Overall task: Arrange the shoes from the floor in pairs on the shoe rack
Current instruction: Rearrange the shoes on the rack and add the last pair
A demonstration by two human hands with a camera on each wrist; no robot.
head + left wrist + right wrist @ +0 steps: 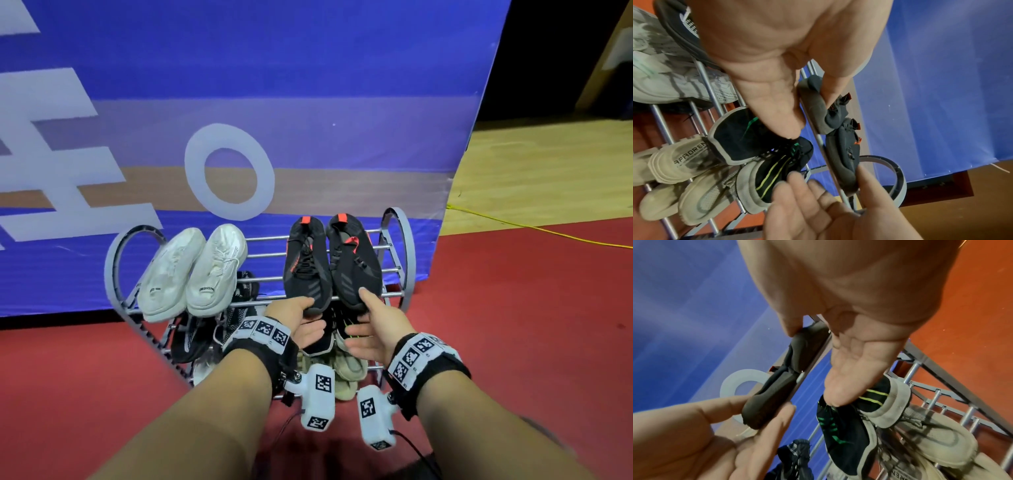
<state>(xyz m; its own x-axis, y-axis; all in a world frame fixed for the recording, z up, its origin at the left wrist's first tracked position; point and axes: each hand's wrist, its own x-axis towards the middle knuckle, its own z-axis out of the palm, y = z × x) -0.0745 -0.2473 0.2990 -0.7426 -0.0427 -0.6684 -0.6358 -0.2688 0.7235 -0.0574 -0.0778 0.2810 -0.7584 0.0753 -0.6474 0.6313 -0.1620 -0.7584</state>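
step: seating black pair [330, 263] on rack [400, 240] top tier, 1 o'clock | your left hand [301, 320] and right hand [373, 325] pinch the toes | next: likely release

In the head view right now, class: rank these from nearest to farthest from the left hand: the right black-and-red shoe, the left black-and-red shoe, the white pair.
1. Left black-and-red shoe, top shelf: the left hand touches its toe.
2. Right black-and-red shoe, just beside it, at the right hand.
3. White pair, top shelf, far left.
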